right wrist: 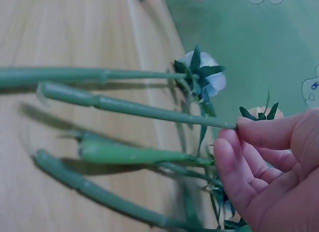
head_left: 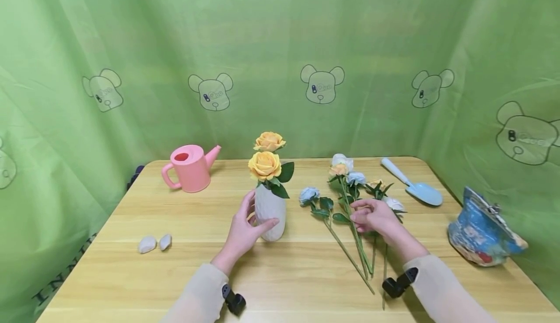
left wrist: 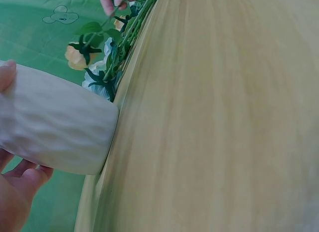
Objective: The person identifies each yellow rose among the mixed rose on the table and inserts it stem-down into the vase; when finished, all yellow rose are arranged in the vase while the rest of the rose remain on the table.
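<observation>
My left hand [head_left: 245,228] holds a white textured vase [head_left: 271,209], thumb on one side and fingers on the other. Two yellow-orange roses [head_left: 265,166] with green leaves stand in it. To the right, my right hand [head_left: 374,218] pinches the green stem [right wrist: 164,112] of a peach rose [head_left: 338,169] between thumb and fingers; its bloom hangs over other flowers in the left wrist view. Around that hand lie a pale blue rose [head_left: 309,195], another blue rose [head_left: 356,178] and a white rose [head_left: 393,204], their stems pointing toward me.
A pink watering can [head_left: 194,170] stands at the back left, with two pale stones [head_left: 148,244] nearer me. A light blue trowel [head_left: 424,193] lies at the back right. Beside the right edge sits a blue printed bag [head_left: 479,235]. Green curtains enclose the wooden table [head_left: 197,284].
</observation>
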Demonstrator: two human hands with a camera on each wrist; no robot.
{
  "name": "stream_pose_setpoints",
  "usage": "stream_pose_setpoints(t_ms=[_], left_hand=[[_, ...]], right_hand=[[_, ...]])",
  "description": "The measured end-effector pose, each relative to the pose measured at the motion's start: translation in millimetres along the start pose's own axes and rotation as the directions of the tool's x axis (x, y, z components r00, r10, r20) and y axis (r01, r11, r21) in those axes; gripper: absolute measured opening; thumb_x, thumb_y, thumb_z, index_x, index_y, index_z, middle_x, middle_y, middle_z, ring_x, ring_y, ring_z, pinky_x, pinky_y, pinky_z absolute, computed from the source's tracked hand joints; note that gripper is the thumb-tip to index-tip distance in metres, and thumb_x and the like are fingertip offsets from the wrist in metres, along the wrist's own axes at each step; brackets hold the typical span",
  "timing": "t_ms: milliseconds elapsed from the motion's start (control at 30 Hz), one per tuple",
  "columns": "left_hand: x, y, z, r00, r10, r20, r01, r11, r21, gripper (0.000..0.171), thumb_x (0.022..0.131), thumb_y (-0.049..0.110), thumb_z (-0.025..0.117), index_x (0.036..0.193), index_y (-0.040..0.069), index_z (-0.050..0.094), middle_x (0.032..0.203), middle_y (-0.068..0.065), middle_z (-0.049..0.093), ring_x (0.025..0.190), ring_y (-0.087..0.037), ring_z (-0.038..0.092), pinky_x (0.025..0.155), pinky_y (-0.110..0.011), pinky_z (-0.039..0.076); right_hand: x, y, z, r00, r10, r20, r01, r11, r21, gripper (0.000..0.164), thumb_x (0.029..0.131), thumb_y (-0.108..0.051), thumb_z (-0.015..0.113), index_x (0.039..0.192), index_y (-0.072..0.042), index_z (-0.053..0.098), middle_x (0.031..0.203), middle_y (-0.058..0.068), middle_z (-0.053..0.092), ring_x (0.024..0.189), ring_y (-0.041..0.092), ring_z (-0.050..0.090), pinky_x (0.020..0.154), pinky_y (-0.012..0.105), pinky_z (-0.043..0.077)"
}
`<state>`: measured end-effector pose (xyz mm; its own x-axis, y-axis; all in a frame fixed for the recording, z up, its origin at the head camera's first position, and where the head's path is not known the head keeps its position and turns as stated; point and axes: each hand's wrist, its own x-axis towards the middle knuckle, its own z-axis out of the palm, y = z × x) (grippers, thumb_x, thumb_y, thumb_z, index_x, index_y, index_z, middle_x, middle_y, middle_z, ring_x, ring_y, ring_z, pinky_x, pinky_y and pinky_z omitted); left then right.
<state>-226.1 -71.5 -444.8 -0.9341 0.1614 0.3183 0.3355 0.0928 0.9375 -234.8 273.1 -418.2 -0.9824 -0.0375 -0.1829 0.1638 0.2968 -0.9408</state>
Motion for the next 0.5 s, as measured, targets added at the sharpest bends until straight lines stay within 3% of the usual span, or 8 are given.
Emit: stream_pose_setpoints(t_ms=[333,500], left_hand=[[0.3,-1.7,-0.5,1.000,-0.013,0.006,0.013,1.000,-0.008,0.080,0.073,0.031,0.080,0.138,0.037,0.033,0.130,0.002,0.047,0.117,-0.020,0.047,0.098,-0.040,0.040],[-2.4,8.2,-0.9,1.000,-0.017,0.013,0.017,1.000,-0.012,0.080,0.075,0.021,0.079,0.141,0.028,0.033,0.132,-0.004,0.046,0.118,-0.024,0.046,0.099,-0.043,0.039]], right_hand=[[-10.5,-16.9,2.8,0.992,-0.125,-0.001,0.125,0.992,0.019,0.044,0.084,-0.001,0.065,0.124,0.007,0.047,0.096,0.019,0.059,0.080,0.032,0.063,0.070,0.040,0.055],[-15.9,-29.8,10.1,0.978,-0.211,0.001,0.211,0.977,0.037,0.044,0.083,0.000,0.065,0.123,0.008,0.048,0.097,0.018,0.060,0.079,0.031,0.063,0.070,0.040,0.055]])
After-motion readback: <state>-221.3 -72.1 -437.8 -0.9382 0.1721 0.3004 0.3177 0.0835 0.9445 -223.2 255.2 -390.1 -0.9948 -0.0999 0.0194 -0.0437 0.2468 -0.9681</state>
